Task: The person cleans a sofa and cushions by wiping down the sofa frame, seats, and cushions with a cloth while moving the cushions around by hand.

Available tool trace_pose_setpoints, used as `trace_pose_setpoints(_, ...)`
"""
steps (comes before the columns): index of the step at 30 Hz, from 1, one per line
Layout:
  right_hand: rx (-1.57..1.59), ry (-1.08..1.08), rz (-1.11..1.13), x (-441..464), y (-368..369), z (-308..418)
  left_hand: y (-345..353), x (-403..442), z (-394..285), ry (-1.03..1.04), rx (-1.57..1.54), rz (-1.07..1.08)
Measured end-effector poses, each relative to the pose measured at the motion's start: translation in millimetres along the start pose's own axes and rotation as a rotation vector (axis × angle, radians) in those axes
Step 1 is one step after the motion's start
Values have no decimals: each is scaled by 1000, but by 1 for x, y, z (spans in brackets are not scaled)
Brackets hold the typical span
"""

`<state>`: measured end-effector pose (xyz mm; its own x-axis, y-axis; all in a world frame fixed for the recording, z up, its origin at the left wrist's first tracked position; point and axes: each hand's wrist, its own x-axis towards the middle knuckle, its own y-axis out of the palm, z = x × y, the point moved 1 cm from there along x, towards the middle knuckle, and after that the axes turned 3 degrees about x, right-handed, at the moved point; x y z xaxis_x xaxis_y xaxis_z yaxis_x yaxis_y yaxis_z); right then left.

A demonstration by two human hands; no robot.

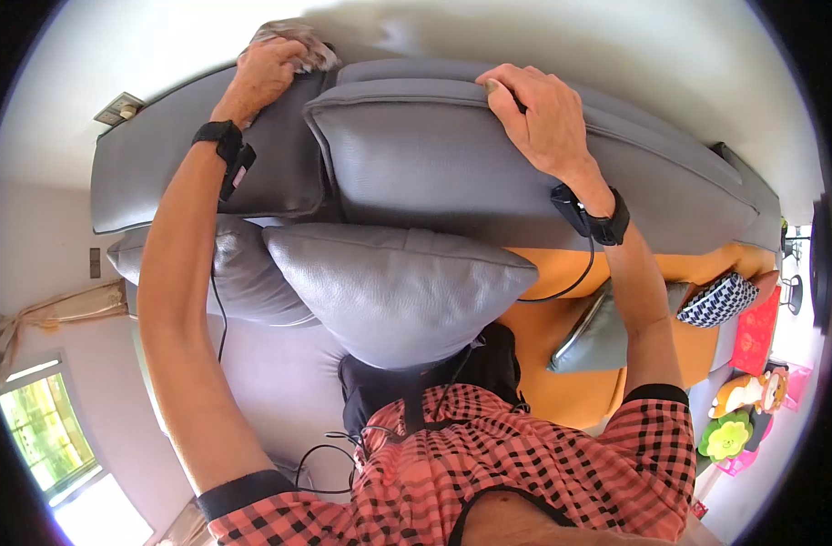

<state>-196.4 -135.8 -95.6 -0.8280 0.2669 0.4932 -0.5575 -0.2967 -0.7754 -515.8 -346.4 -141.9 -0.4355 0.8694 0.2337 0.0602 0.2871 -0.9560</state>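
My left hand (268, 71) is closed on a crumpled greyish-brown cloth (299, 47) at the top of the sofa's left back section (207, 150), against the wall. My right hand (545, 118) grips the top edge of the grey back cushion (425, 136), its fingers curled over the edge and their tips hidden behind it. Below, a grey throw pillow (393, 282) leans in front of the backrest. A second grey pillow (252, 268) sits partly behind it, under my left forearm.
An orange cover (562, 318) lies on the seat to the right, with a grey-green pillow (598, 337) and a black-and-white patterned pillow (716, 300). Plush toys (748, 393) sit at far right. A wall socket (120, 109) is at upper left. Cables hang from both wrist straps.
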Motion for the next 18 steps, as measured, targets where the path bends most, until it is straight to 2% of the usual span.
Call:
trace_pose_setpoints(1, -3, 0, -2, 0, -1, 1, 9, 0, 1, 109, 61, -30)
trace_pose_setpoints(4, -6, -31, -9, -3, 1, -3, 11, -11, -27, 227, 159, 119)
trace_pose_setpoints(5, -5, -46, -18, -4, 2, -5, 9, -14, -32, 116, 161, 83)
trace_pose_setpoints(8, -19, -34, -18, -4, 0, -4, -14, -11, -38, 75, 80, 433)
trace_pose_setpoints(11, -13, -40, -9, -4, -1, -3, -30, -52, -65, 188, -73, 132)
trace_pose_setpoints(14, 23, -59, -20, -5, -2, -2, -72, -40, -72, -217, -257, 850)
trace_pose_setpoints(15, 14, -57, -22, -4, -2, -2, -78, -37, -60, -123, -371, 817)
trace_pose_setpoints(18, -11, -42, -18, -5, -1, -2, -93, 8, -11, 165, -35, 596)
